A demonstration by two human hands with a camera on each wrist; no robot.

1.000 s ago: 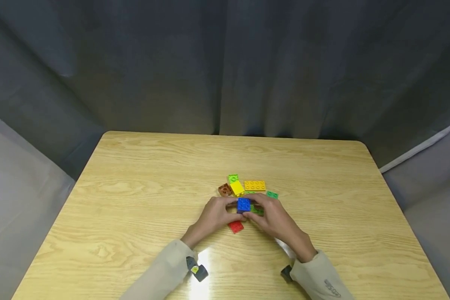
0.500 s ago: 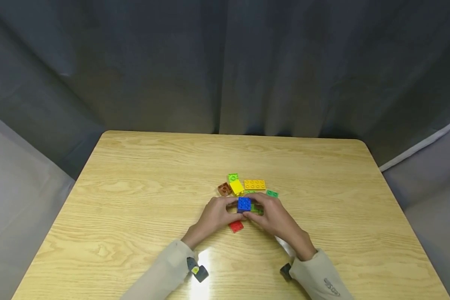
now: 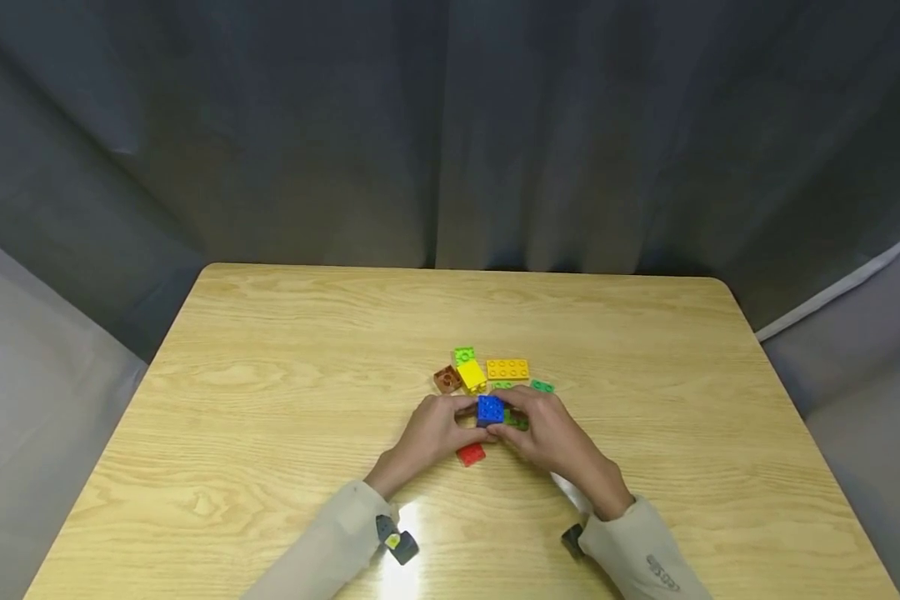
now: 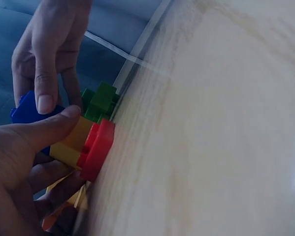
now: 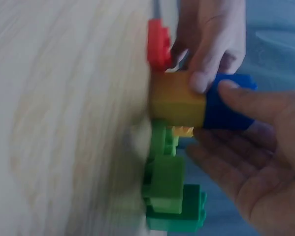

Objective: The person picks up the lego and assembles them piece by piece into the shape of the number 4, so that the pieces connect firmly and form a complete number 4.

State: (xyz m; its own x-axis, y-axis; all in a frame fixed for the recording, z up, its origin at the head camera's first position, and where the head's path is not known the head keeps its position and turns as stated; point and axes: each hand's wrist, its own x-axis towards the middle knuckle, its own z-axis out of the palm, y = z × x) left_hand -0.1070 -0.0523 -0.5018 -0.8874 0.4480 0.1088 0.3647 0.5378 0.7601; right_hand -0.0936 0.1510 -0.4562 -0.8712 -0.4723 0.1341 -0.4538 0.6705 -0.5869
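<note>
A blue toy brick (image 3: 491, 410) sits on top of a yellow brick (image 5: 178, 101), the two forming one upright stack in the middle of the near half of the table. My left hand (image 3: 435, 423) pinches the stack from the left, its thumb on the yellow brick close to the seam in the right wrist view. From the right, my right hand (image 3: 546, 427) grips the blue brick between thumb and fingers. From above, the blue brick covers the yellow one. A red brick (image 3: 471, 454) lies just in front of the hands.
Beyond the hands lie a brown brick (image 3: 447, 379), another yellow brick (image 3: 472, 377), a long orange-yellow brick (image 3: 507, 369) and a lime brick (image 3: 464, 356). Several green bricks, including a dark green one (image 3: 543, 387), lie right of the stack. A dark curtain (image 3: 450, 133) hangs behind the table (image 3: 270, 400).
Both hands keep their hold on the stack, and the blue brick has shifted very slightly to the right. The loose bricks stay where they were.
</note>
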